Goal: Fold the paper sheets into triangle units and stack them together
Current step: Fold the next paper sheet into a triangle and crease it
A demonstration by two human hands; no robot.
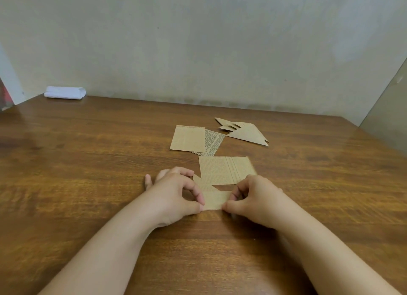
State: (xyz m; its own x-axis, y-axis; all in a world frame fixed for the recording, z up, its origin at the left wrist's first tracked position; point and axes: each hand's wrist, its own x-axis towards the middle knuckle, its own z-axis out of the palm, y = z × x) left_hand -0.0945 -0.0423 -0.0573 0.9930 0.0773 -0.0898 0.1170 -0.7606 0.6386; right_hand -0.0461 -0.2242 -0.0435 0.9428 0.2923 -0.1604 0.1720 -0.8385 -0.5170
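A partly folded brown paper strip [214, 198] lies on the wooden table [88, 173] in front of me. My left hand [176, 194] pinches its left end between thumb and forefinger. My right hand [253, 197] pinches its right end the same way. Just behind the strip lies a flat printed sheet [226, 170], partly hidden by my fingers. Farther back rest two loose sheets [189, 138], one overlapping the other. To their right sits a stack of folded triangle units [244, 131].
A folded white cloth [65, 92] lies at the table's far left corner by the wall. A beige wall closes the back, and a panel stands at the right edge of the table.
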